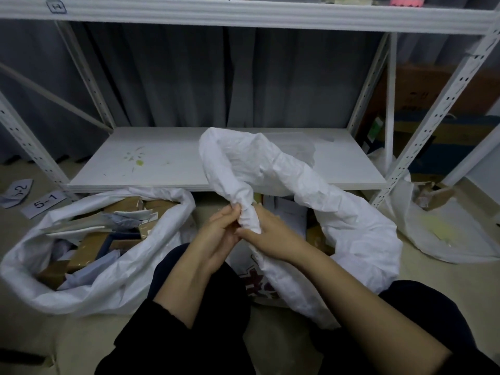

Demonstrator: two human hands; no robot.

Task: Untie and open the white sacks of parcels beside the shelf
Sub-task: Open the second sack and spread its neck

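The twisted neck (247, 212) of the white sack (351, 228) stands between your hands, just below the frame's centre. Its long axis runs from 6 to 12 o'clock, then the loose cloth arcs over toward 4 o'clock. Your left hand (220, 234) pinches the twist from 9 o'clock with curled fingers. Your right hand (270, 236) wraps it from 3 o'clock, equally near. To loosen it, you likely need to pull across that axis. At 8 o'clock another sack (113, 282) lies open, with parcels (89, 247) showing. The lower shelf board (162, 158) sits at 12 o'clock.

Open sack (89, 269) left of held sack (311, 185)
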